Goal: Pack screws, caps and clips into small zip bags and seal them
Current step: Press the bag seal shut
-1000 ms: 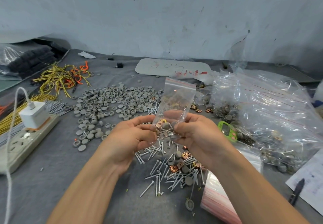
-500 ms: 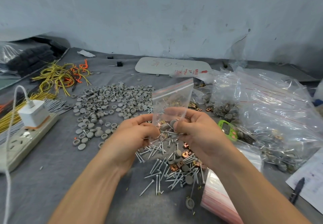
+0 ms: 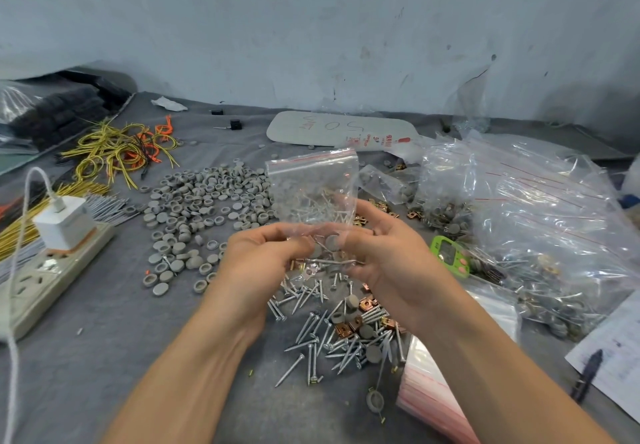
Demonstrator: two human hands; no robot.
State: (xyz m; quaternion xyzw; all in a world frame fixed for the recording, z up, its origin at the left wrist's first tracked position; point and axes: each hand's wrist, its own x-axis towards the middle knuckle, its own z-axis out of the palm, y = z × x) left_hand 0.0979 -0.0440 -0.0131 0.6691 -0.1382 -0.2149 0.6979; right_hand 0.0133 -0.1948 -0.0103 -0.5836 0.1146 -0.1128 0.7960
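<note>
Both hands were up over the table (image 3: 104,357), above the screws (image 3: 311,339). Left hand (image 3: 266,253) and right hand (image 3: 388,253) each had fingers curled, pinching the bottom of the small zip bag (image 3: 311,187) from either side. The bag stood upright, red strip on top, probably so the load settled low and clear of the zip. It was clear plastic, wrinkled, with screws, grey caps and a copper clip bunched at the bottom between the fingers. I couldn't tell if the zip was closed. Loose caps (image 3: 207,198) lay to the left and clips (image 3: 346,327) were mixed into the screws.
</note>
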